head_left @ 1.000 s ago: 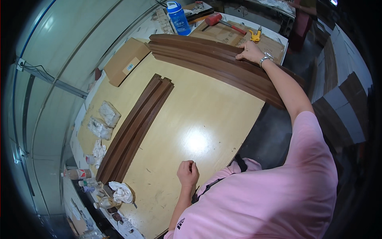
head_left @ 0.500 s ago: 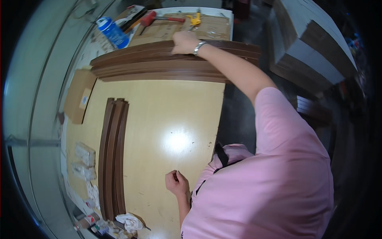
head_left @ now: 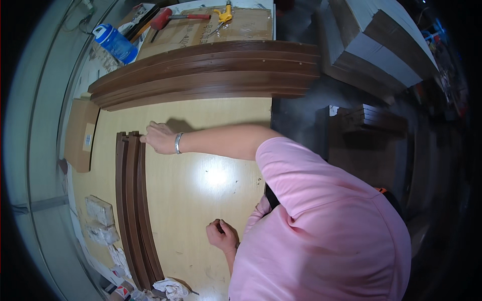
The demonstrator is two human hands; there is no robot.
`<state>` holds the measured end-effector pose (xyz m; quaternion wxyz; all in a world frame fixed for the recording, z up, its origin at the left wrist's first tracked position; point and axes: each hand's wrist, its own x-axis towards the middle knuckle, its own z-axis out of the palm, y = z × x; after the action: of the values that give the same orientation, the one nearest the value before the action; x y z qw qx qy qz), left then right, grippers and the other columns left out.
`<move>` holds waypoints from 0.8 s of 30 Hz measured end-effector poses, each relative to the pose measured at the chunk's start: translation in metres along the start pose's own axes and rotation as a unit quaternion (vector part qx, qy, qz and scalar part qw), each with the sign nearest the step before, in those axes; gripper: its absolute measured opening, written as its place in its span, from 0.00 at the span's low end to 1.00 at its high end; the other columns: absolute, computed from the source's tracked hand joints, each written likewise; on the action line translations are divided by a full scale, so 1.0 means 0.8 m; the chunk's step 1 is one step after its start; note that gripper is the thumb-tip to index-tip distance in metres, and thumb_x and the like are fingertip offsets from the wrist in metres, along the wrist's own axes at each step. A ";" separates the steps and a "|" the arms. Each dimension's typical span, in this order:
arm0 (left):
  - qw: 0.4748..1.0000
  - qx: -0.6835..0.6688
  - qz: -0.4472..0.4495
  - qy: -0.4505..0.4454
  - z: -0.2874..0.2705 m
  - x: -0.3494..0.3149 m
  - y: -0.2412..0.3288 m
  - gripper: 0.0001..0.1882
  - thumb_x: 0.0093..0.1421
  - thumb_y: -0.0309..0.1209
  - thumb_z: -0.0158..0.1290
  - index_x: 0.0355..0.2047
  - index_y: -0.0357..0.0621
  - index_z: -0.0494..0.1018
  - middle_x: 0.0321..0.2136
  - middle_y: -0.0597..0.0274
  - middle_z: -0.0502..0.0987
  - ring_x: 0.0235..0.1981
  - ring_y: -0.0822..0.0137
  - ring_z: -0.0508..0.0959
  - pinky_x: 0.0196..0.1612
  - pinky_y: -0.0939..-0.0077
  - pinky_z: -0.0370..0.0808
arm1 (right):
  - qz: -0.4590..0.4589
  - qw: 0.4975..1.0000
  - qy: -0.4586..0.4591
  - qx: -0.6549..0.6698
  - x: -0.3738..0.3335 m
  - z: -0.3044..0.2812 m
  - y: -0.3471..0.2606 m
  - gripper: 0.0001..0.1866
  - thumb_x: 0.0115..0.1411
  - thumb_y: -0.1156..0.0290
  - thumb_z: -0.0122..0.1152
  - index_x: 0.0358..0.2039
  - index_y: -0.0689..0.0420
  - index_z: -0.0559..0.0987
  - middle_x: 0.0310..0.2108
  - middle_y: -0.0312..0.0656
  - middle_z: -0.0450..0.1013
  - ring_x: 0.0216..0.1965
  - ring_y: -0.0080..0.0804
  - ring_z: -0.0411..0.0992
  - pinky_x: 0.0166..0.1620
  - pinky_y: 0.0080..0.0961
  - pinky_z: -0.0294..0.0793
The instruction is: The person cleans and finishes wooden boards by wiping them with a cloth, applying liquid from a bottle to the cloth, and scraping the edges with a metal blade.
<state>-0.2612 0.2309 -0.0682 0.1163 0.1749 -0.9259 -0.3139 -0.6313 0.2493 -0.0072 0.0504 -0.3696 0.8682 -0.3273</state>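
My right hand, a silver band at its wrist, reaches across the table with bent fingers. Its fingertips meet the upper end of the rightmost of several short brown strips, closed on it as far as I can see; the fingers partly hide that end. The strips lie side by side along the left of the table. Low in the middle of the view, my left hand is loosely curled with nothing visible in it. A stack of longer brown strips lies across the far side.
Beyond the long strips are a blue bottle, a red-headed mallet and a yellow air gun on cardboard. A cardboard box and wrapped bundles line the left edge. Large cartons stand at the right.
My right hand has left the long strips at the far side and come nearer and left to the short strips' end. The left hand has barely moved. The view has shifted a little.
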 end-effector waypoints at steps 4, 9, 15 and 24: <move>1.000 0.011 0.014 0.000 0.001 0.008 0.008 0.04 0.56 0.28 0.52 0.28 0.40 0.71 0.23 0.57 0.70 0.24 0.58 0.71 0.26 0.67 0.68 | 0.040 0.998 0.054 -0.008 0.008 0.044 -0.001 0.35 0.46 0.80 0.55 0.59 0.52 0.66 0.56 0.58 0.59 0.58 0.52 0.57 0.55 0.43 0.68; 0.999 0.024 0.027 0.033 0.000 0.005 0.002 0.02 0.54 0.25 0.53 0.28 0.41 0.70 0.23 0.56 0.70 0.23 0.56 0.71 0.25 0.65 0.68 | 0.029 0.997 -0.068 0.021 0.014 0.080 -0.023 0.39 0.46 0.80 0.55 0.62 0.53 0.61 0.59 0.59 0.54 0.61 0.55 0.52 0.62 0.44 0.58; 0.997 0.040 0.041 0.057 -0.004 0.018 0.012 0.04 0.50 0.24 0.54 0.27 0.44 0.71 0.22 0.58 0.70 0.23 0.57 0.72 0.24 0.66 0.69 | -0.010 0.994 0.099 -0.044 0.022 0.091 -0.009 0.26 0.46 0.79 0.56 0.49 0.60 0.68 0.55 0.59 0.58 0.56 0.52 0.60 0.59 0.39 0.64; 0.998 0.006 0.025 0.061 -0.015 0.011 0.010 0.04 0.51 0.26 0.55 0.26 0.45 0.71 0.22 0.59 0.69 0.24 0.59 0.73 0.25 0.66 0.70 | 0.003 0.997 0.062 -0.054 0.004 0.089 -0.019 0.23 0.45 0.75 0.61 0.45 0.57 0.70 0.44 0.53 0.64 0.49 0.50 0.65 0.50 0.39 0.69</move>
<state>-0.2675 0.2271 -0.0529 0.1797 0.1715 -0.9229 -0.2943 -0.6012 0.2014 -0.0533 -0.0222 -0.3480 0.8873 -0.3018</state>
